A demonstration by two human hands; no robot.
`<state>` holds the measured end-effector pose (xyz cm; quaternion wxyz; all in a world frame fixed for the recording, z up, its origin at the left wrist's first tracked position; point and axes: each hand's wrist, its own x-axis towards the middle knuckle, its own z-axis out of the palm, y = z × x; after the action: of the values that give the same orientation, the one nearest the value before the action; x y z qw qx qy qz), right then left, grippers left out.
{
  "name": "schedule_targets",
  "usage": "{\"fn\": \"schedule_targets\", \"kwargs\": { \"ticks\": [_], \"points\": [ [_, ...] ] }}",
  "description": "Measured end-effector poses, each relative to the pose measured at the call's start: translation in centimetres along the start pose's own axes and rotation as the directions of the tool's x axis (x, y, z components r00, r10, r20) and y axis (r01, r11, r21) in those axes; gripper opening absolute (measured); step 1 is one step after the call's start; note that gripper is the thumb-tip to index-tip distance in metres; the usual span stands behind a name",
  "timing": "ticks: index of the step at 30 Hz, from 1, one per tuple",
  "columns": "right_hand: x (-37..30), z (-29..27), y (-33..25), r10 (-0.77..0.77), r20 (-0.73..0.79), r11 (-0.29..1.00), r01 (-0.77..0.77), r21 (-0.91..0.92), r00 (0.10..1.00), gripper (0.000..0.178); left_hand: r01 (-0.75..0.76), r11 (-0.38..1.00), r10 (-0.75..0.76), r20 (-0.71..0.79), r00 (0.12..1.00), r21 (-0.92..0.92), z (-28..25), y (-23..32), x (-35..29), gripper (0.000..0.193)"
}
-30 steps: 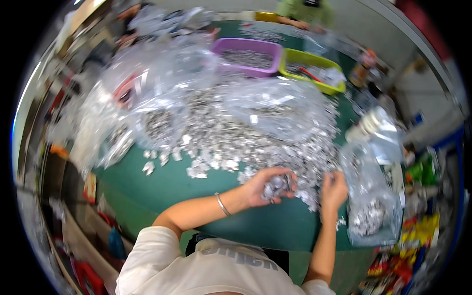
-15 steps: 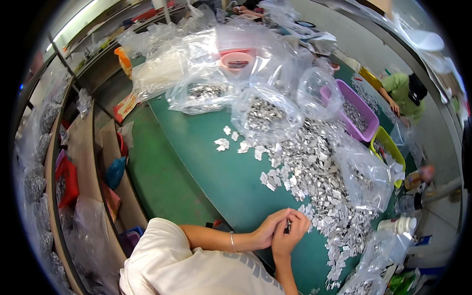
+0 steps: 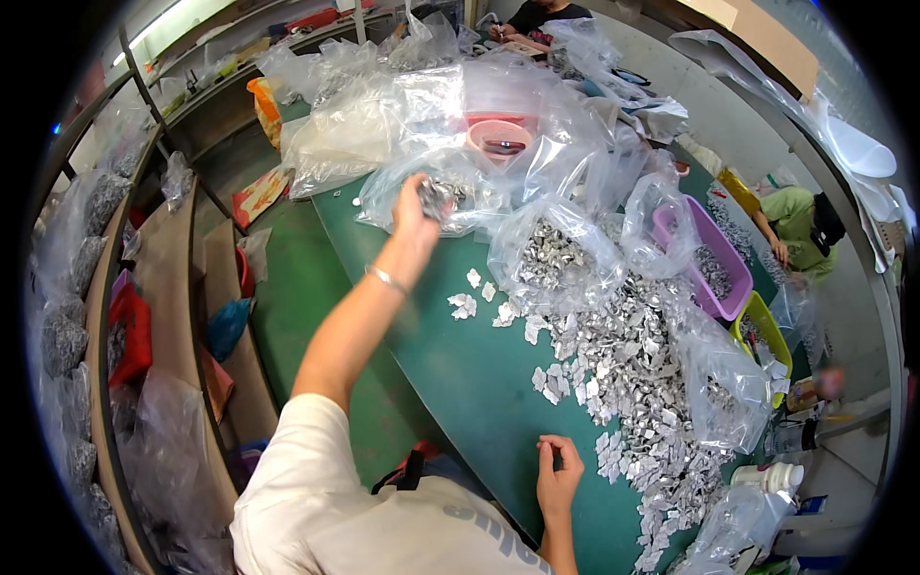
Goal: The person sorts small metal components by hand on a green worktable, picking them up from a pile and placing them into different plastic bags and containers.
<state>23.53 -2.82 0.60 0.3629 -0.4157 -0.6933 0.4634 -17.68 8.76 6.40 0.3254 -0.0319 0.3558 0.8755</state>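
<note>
My left hand (image 3: 414,213) is stretched out to the far left part of the green table. Its fingers are closed round a clump of small silver metal pieces (image 3: 436,199), over an open clear plastic bag (image 3: 380,203) that holds more such pieces. The hand is slightly blurred. Near the front edge, my right hand (image 3: 559,476) stays just left of a large spread pile of silver pieces (image 3: 623,355). Its fingers are curled, and what they hold, if anything, is hidden. Another open clear bag (image 3: 551,254) of silver pieces sits at the pile's far end.
A purple basket (image 3: 721,297) and a yellow-green basket (image 3: 774,331) stand along the right side. A pink tub (image 3: 498,134) sits among plastic bags at the back. White bottles (image 3: 767,476) stand at front right. Two other people are beyond the table; shelves (image 3: 163,287) line the left.
My hands were together beside the pile. The left has moved far and left to the clear bag with silver pieces in it; the right stays near the pile, slightly lower. The view has shifted a little.
</note>
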Motion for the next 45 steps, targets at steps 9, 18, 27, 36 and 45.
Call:
{"fn": "schedule_targets", "kwargs": {
  "ticks": [9,18,27,36,45],
  "points": [
    [-0.9,-0.5,0.0,0.028,0.053,0.999,-0.027,-0.019,0.998,0.008,-0.088,0.996,0.089,-0.053,0.995,0.021,-0.9,0.2,7.7,0.025],
    [-3.1,-10.2,2.7,-0.016,-0.448,0.909,-0.174,-0.380,0.894,0.023,-0.540,0.678,-0.157,0.816,0.556,0.498,-1.9,-8.1,-18.2,0.021],
    [2.5,-13.7,6.8,-0.316,-0.399,0.472,-0.222,-0.853,0.861,0.055,-0.941,0.324,-0.388,0.893,-0.229,-0.101,3.7,-26.5,-25.3,0.047],
    [1.9,-14.3,6.1,-0.267,-0.390,0.527,-0.205,-0.825,0.881,0.062,-0.941,0.260,-0.524,0.786,-0.326,-0.217,3.6,-26.4,-24.8,0.063],
    [1.6,-14.0,5.0,-0.311,-0.373,0.610,-0.117,-0.784,0.874,0.055,-0.924,0.324,-0.464,0.817,-0.342,-0.203,3.1,-25.9,-24.5,0.058]
  ]
}}
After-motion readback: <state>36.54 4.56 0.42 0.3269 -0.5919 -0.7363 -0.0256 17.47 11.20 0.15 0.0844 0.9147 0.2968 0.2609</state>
